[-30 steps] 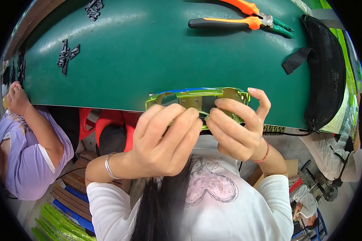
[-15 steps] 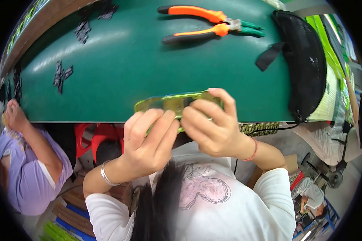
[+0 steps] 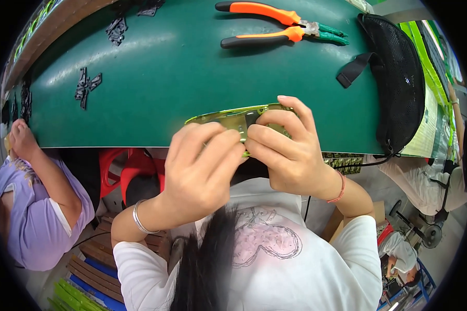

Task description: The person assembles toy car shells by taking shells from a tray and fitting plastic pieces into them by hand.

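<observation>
Above the bench's near edge, both my hands hold a translucent yellow-green plastic casing (image 3: 236,121), long and shallow, tilted up at a slant. My left hand (image 3: 202,166) is closed on its left and lower part; the blurred fingertips bend over its face. On the other end, my right hand (image 3: 291,147) grips with curled fingers, one finger lying along the top rim. A dark patch shows in the casing near my right fingertips; whether it is a separate part, I cannot tell. My fingers hide much of the casing's lower side.
On the green bench (image 3: 155,103) lie orange-handled pliers (image 3: 294,34) with green-covered jaws. Small black plastic pieces (image 3: 83,89) lie in groups at the left. A black mesh pouch (image 3: 403,85) with a strap sits at the right. Far left is another person's hand (image 3: 24,140).
The whole view has shifted slightly, so bench items appear a little higher and further right. My left fingers have moved further up over the casing; my right hand keeps its grip.
</observation>
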Tool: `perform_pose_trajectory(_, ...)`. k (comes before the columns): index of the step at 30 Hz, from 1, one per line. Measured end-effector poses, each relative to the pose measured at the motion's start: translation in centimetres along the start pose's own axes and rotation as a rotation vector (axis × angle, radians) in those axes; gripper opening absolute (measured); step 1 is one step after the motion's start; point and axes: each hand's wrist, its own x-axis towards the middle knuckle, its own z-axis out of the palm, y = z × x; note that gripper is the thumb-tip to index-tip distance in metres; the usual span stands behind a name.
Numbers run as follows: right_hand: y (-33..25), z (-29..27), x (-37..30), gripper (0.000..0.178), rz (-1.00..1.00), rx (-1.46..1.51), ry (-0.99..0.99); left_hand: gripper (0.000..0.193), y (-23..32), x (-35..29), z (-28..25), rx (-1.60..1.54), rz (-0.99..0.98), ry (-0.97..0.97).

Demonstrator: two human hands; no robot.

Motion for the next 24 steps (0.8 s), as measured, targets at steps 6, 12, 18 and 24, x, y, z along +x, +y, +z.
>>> perform_pose_trajectory(6,1.2,-1.9,1.4,0.018,0.197,0.426,-0.087,0.013,-0.7,2.6,-1.6,-0.248,-0.105,-0.073)
perform_pose_trajectory(12,0.9,-5.0,3.5,0.025,0.875,1.356,-0.434,0.031,0.1,4.6,-4.0,-0.902,-0.690,-0.041)
perform_pose_trajectory(18,1.4,-4.7,2.8,0.026,1.077,1.761,-0.281,0.043,0.0,5.9,-4.4,-1.044,-0.743,-0.055)
perform_pose_trajectory(24,1.8,-4.4,2.3,0.028,1.067,1.976,-0.229,0.046,0.1,6.4,-5.2,-1.119,-0.816,-0.124)
